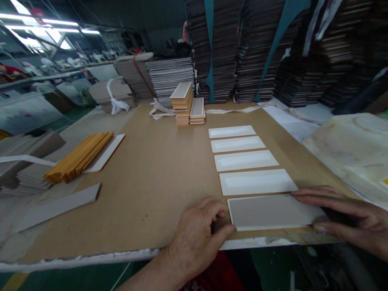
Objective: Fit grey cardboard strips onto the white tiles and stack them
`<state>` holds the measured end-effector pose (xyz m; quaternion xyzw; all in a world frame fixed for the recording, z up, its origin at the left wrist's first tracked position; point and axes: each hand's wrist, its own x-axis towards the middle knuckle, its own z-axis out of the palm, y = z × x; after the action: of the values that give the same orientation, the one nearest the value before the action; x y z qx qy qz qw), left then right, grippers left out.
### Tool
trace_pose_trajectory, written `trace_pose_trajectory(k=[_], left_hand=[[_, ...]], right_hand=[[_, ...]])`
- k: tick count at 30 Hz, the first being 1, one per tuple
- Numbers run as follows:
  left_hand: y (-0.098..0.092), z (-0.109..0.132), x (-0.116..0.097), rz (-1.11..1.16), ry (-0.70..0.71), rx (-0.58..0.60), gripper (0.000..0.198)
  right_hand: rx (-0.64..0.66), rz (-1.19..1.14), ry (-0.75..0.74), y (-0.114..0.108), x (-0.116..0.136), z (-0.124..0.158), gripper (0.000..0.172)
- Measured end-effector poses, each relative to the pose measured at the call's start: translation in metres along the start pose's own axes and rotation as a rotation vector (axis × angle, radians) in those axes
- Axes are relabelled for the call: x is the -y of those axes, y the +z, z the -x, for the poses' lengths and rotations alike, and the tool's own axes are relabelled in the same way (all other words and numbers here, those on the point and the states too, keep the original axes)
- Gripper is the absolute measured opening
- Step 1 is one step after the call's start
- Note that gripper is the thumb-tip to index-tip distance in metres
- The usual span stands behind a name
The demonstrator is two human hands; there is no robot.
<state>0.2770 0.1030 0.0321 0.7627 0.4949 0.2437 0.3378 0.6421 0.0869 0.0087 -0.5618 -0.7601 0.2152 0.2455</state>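
In the head view, our left hand [224, 220], thumb and fingers apart, touches the left end of a grey board [274, 212] near the table's [163, 169] front edge; our right hand [348, 214] spans its right end, whether gripping we cannot tell.

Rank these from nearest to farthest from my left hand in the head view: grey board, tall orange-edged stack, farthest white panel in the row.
1. Grey board: beside your left hand, on its right.
2. Farthest white panel: ahead, at the row's far end.
3. Tall orange-edged stack: ahead, farther back.
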Motion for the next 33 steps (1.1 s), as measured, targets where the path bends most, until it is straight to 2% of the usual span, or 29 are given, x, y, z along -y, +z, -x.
trace_pose_trajectory(k=[6,11,16,22,28,33], left_hand=[[-0.001,0.001,0.002,0.0,0.03,0.034,0.009],[-0.002,0.002,0.003,0.002,0.124,0.075,0.021],[0.0,0.002,0.003,-0.122,0.19,0.101,0.02],[0.003,0.005,0.001,-0.27,0.277,0.06,0.018],[0.001,0.005,0.002,-0.399,0.363,0.109,0.02],[0.001,0.004,0.011,-0.447,0.434,0.078,0.027]], right_hand=[[0.012,-0.005,0.009,0.001,0.002,-0.002,0.04],[-0.002,-0.009,-0.007,0.003,0.003,-0.003,0.04],[-0.001,-0.008,-0.01,0.003,0.005,-0.003,0.039],[-0.009,-0.055,-0.005,0.002,0.013,-0.006,0.04],[0.095,-0.137,0.023,-0.002,0.021,-0.01,0.041],[0.116,-0.191,-0.003,-0.004,0.022,-0.011,0.04]])
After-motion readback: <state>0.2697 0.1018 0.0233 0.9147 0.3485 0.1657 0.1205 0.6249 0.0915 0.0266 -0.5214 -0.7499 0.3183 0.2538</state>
